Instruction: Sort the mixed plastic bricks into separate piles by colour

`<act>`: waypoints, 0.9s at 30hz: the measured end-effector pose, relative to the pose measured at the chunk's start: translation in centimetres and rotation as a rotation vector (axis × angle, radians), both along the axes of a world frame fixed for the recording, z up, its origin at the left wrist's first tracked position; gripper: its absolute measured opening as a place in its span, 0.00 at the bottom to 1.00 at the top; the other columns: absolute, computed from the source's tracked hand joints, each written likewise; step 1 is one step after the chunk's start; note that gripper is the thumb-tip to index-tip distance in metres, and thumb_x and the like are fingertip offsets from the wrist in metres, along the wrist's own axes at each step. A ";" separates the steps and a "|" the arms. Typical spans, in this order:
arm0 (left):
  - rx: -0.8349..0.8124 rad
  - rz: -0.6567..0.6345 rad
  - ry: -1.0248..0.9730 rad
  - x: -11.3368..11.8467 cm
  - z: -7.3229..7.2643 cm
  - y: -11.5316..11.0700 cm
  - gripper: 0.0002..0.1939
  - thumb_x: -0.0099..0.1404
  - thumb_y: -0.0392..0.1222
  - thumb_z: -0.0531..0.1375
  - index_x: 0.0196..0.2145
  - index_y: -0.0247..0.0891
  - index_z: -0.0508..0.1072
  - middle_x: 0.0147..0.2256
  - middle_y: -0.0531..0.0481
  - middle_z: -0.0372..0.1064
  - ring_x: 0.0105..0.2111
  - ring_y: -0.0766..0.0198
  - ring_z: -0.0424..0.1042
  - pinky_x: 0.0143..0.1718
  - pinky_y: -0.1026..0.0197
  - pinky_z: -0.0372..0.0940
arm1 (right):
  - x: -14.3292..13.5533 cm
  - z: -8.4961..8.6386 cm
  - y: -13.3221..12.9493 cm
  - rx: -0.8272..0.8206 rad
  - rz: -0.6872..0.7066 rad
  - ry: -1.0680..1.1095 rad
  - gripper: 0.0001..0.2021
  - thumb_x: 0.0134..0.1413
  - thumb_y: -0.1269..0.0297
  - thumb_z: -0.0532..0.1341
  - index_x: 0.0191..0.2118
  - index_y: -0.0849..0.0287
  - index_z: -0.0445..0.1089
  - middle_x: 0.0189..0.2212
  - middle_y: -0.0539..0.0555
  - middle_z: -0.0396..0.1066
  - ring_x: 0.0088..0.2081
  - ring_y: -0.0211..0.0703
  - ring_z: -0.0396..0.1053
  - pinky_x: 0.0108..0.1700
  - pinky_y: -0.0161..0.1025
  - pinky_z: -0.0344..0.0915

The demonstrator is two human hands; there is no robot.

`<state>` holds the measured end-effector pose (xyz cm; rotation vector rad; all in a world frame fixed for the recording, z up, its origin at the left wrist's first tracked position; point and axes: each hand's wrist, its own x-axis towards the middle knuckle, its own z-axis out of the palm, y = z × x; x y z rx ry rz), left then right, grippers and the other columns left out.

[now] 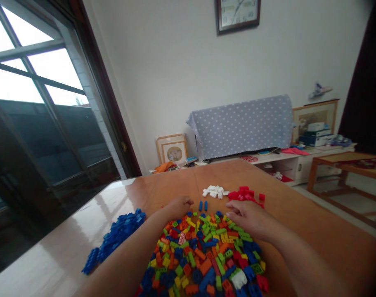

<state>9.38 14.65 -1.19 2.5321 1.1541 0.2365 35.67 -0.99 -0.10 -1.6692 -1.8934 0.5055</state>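
Observation:
A wide heap of mixed toy building bricks (203, 251) in orange, green, yellow, blue and red lies in front of me. My left hand (180, 206) is at the heap's far left edge, its fingers curled in; anything inside them is hidden. Just right of those fingertips, two small blue bricks (200, 206) stand side by side, apart from the heap. Over the heap's far right edge is my right hand (245, 213), pointing left, thumb and forefinger slightly apart and nothing visible between them. Red bricks (244, 192) are piled right behind it.
A pile of white bricks (215, 191) sits beside the red ones. Blue bricks (116, 233) form a long pile left of my left forearm. The glossy wooden table (299, 222) carries everything. Beyond it stand a low white cabinet (294, 163) and a wooden stool (327, 165).

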 end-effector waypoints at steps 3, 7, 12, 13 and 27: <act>-0.015 -0.039 0.014 -0.1 -0.3 -1.2 0.16 0.64 0.36 0.51 0.40 0.37 0.78 0.41 0.49 0.76 0.41 0.62 0.71 0.44 0.64 0.64 | 0.0 0.0 0.0 -0.006 0.002 -0.002 0.19 0.57 0.55 0.57 0.49 0.57 0.74 0.40 0.57 0.79 0.41 0.48 0.74 0.40 0.37 0.63; -0.029 -0.086 0.023 -0.4 -0.3 -3.1 0.14 0.65 0.41 0.54 0.40 0.38 0.78 0.40 0.51 0.76 0.40 0.62 0.71 0.42 0.65 0.63 | -0.2 0.0 -0.1 -0.009 0.021 -0.011 0.18 0.58 0.56 0.57 0.50 0.58 0.74 0.39 0.56 0.79 0.40 0.47 0.74 0.39 0.37 0.63; -0.001 -0.173 0.015 -1.2 0.3 -5.3 0.12 0.65 0.42 0.55 0.39 0.38 0.78 0.39 0.50 0.75 0.39 0.62 0.71 0.42 0.65 0.63 | -0.9 0.1 -0.2 -0.016 0.042 -0.028 0.18 0.58 0.56 0.56 0.49 0.58 0.74 0.35 0.54 0.78 0.36 0.45 0.74 0.34 0.36 0.61; 0.001 -0.186 0.010 -1.4 0.4 -5.7 0.12 0.65 0.41 0.55 0.39 0.38 0.77 0.39 0.50 0.75 0.39 0.62 0.71 0.42 0.65 0.63 | -1.0 0.0 -0.2 -0.018 0.045 -0.029 0.17 0.58 0.56 0.56 0.48 0.58 0.74 0.35 0.54 0.78 0.36 0.45 0.73 0.34 0.36 0.61; -0.030 -0.190 -0.065 -2.0 1.3 -8.2 0.11 0.63 0.39 0.56 0.40 0.39 0.77 0.40 0.49 0.74 0.41 0.62 0.71 0.44 0.64 0.64 | -1.5 -0.7 0.2 0.011 0.069 -0.061 0.15 0.58 0.58 0.57 0.45 0.57 0.76 0.31 0.53 0.78 0.32 0.44 0.71 0.33 0.35 0.60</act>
